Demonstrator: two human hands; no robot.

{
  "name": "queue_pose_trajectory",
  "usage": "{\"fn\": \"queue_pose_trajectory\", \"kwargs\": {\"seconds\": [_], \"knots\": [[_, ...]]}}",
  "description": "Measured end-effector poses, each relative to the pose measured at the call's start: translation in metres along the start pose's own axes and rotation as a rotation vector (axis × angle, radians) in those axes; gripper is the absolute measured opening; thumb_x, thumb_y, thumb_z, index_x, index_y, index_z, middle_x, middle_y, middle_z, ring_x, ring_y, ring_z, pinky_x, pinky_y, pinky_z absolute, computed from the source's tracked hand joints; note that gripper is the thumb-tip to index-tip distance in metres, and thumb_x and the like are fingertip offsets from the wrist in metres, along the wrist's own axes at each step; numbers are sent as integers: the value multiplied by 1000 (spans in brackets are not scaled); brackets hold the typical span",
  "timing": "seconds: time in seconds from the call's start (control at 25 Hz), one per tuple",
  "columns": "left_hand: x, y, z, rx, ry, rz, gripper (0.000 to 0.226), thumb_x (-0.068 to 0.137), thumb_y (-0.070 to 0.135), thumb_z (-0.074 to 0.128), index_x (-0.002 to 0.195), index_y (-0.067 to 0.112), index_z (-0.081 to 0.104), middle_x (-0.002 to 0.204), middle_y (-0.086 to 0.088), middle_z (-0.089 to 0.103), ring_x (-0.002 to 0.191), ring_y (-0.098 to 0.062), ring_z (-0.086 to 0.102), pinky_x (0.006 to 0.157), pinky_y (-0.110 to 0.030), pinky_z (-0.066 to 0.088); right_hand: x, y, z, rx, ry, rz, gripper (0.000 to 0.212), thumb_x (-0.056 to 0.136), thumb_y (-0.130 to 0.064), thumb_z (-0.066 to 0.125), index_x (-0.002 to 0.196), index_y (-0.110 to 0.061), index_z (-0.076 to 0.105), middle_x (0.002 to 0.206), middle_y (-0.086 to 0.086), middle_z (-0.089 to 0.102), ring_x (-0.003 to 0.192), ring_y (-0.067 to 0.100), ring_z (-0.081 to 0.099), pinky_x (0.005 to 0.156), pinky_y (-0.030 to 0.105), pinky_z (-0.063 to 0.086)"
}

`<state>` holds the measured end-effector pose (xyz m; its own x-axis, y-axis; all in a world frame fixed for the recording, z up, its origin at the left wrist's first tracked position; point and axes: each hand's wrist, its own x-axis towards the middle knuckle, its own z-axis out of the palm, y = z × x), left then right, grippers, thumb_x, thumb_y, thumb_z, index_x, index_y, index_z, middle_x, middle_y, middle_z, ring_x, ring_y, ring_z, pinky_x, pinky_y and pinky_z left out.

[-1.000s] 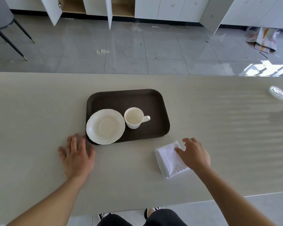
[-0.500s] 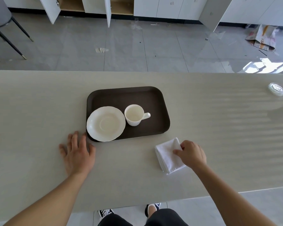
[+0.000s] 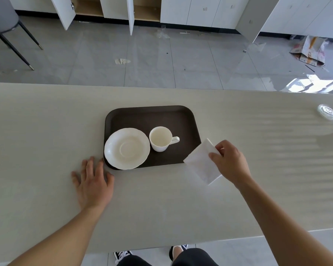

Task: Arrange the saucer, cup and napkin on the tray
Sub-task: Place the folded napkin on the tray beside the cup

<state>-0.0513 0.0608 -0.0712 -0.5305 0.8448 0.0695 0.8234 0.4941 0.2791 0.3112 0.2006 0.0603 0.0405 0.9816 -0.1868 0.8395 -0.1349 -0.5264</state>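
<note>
A dark brown tray [image 3: 152,117] lies on the pale table. On its left front part rests a white saucer [image 3: 127,148], overhanging the tray's front edge a little. A white cup [image 3: 160,138] stands upright to the saucer's right, handle pointing right. My right hand [image 3: 230,163] pinches a folded white napkin [image 3: 202,163] and holds it lifted off the table, tilted, at the tray's front right corner. My left hand [image 3: 93,182] lies flat on the table, fingers spread, just in front of the tray's front left corner.
A small clear glass dish [image 3: 327,112] sits at the table's far right. The table's near edge runs below my forearms. Beyond the far edge lies a tiled floor with a chair [image 3: 6,25], open cabinets and scattered paper.
My right hand closed on the napkin, lifted it off the table and carried it up toward the tray's front right corner. My left hand stayed flat in place.
</note>
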Motion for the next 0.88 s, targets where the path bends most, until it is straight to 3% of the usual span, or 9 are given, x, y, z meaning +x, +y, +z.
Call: {"fn": "queue_pose_trajectory", "kwargs": {"seconds": [0.24, 0.36, 0.56, 0.68, 0.88], "knots": [[0, 2, -2, 8, -12, -11, 52, 86, 32, 37, 130, 11, 54, 150, -16, 44, 145, -36, 32, 118, -63, 14, 54, -21, -4, 22, 86, -29, 8, 84, -26, 58, 89, -20, 54, 82, -2, 66, 71, 21, 60, 53, 27, 42], [-1, 2, -2, 13, 0, -4, 51, 86, 31, 37, 128, 9, 55, 149, -17, 45, 144, -37, 34, 117, -64, 15, 80, -31, 8, 103, 61, 14, 9, 86, -23, 56, 93, -18, 55, 89, 1, 67, 78, 24, 61, 62, 35, 51], [-2, 5, -5, 25, 6, 2, 50, 85, 28, 39, 128, 8, 56, 149, -17, 46, 143, -37, 36, 117, -64, 16, 104, -28, 32, 169, 2, 84, 11, 88, -23, 57, 97, -17, 55, 97, 5, 66, 84, 28, 61, 67, 38, 50], [-1, 5, -4, 40, 2, 3, 52, 86, 29, 38, 130, 9, 56, 149, -17, 46, 144, -36, 35, 117, -64, 17, 114, -24, 41, 207, -52, 118, 13, 90, -24, 58, 100, -18, 55, 101, 5, 64, 86, 26, 59, 63, 34, 46], [-1, 5, -5, 42, 4, -4, 53, 85, 31, 36, 129, 9, 55, 149, -18, 46, 143, -38, 37, 117, -64, 17, 120, -21, 51, 61, -67, 76, 15, 87, -24, 62, 100, -17, 57, 93, 2, 61, 87, 27, 60, 64, 33, 44]]}}
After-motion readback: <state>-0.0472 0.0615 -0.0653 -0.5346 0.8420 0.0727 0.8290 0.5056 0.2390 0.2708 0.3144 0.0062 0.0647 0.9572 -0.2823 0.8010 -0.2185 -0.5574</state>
